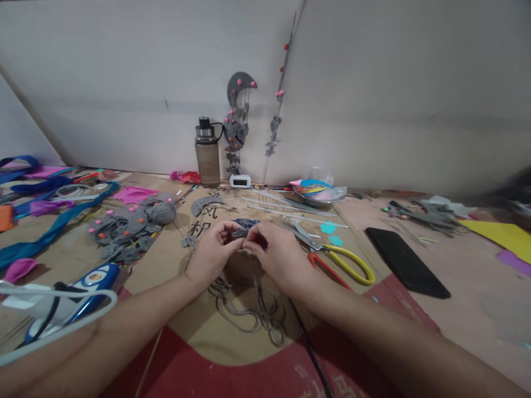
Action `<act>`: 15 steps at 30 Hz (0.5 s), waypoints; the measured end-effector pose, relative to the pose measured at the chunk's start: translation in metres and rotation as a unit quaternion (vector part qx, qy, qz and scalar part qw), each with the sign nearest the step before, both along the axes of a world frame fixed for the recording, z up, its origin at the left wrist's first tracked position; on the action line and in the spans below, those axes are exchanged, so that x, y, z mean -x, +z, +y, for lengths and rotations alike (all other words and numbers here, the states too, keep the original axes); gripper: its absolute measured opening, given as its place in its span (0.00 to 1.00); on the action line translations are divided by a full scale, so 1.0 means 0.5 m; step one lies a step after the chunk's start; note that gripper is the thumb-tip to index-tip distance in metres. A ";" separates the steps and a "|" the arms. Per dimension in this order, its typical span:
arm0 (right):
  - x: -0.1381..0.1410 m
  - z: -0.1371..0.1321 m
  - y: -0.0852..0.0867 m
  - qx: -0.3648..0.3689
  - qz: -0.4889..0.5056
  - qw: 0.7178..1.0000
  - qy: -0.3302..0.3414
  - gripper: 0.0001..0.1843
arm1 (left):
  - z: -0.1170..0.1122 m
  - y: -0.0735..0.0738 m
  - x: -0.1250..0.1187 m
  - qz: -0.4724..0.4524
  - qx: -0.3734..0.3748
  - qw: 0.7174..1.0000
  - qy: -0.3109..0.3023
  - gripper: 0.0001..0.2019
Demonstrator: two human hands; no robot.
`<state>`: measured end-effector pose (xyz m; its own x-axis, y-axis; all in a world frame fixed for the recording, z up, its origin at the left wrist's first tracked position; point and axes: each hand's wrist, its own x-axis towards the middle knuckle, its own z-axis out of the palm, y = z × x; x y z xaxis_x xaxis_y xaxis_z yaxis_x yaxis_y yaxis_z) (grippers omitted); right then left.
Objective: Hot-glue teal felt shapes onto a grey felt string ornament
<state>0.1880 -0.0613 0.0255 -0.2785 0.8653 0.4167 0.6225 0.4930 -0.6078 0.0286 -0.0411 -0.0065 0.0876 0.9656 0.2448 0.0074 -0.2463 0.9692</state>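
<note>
My left hand [215,247] and my right hand [276,253] meet over the middle of the cardboard, fingertips nearly touching. Pinched between them is a small grey felt piece [239,234], partly covered by the fingers. Something dark blue [248,223] shows just behind the fingertips; its kind is unclear. Loose grey yarn [249,318] lies in loops below the hands. To the right of my right hand rest scissors [350,264] with one yellow and one red handle, blades spread. Turquoise flower cutouts [328,227] lie beyond them.
A blue and white hot glue gun [93,281] with its cable lies at left, near grey felt and yarn with pink dots [128,224]. A water bottle [207,157] and small digital clock [240,181] stand by the wall. A black phone [404,262] lies at right.
</note>
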 end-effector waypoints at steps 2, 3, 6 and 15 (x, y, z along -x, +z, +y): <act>0.001 -0.002 0.004 0.032 0.009 0.999 -0.011 0.04 | -0.001 0.001 0.000 0.008 0.000 1.000 0.002 0.13; 0.002 -0.002 0.006 0.046 0.010 0.999 -0.014 0.04 | -0.002 0.001 0.000 0.009 0.001 1.000 0.002 0.13; 0.004 -0.005 0.009 0.060 0.006 0.998 -0.012 0.06 | -0.004 0.003 -0.001 0.012 0.004 1.000 0.003 0.12; 0.002 -0.006 0.012 0.063 -0.002 0.998 0.012 0.09 | -0.016 0.013 -0.004 0.029 -0.011 1.000 -0.004 0.11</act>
<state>0.1868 -0.0645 0.0316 -0.3012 0.9039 0.3038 0.6145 0.4276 -0.6629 0.0305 -0.0489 -0.0001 0.1092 0.9592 0.2610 0.0618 -0.2686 0.9613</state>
